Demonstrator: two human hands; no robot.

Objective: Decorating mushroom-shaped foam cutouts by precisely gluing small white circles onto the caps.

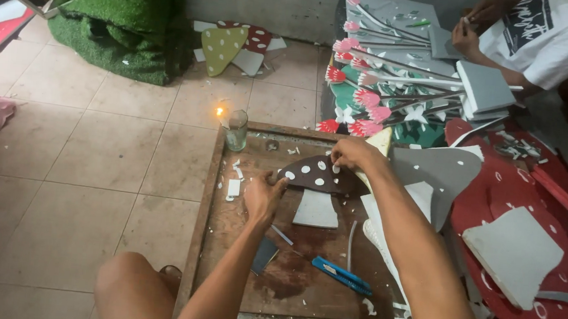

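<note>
here the left hand (264, 197) presses its fingers on the brown mushroom cap (316, 174) lying on the wooden board (288, 281); the right hand (352, 153) pinches a white dot at its upper edge, beside a blue cutter (341, 275).

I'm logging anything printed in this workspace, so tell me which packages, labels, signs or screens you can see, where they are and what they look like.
No packages, signs or screens show.
Printed shirt: top right, on another person; white with a black printed panel.
Utility knife: on the wooden board, near the right hand; blue, with a small pale mark too small to make out.
</note>
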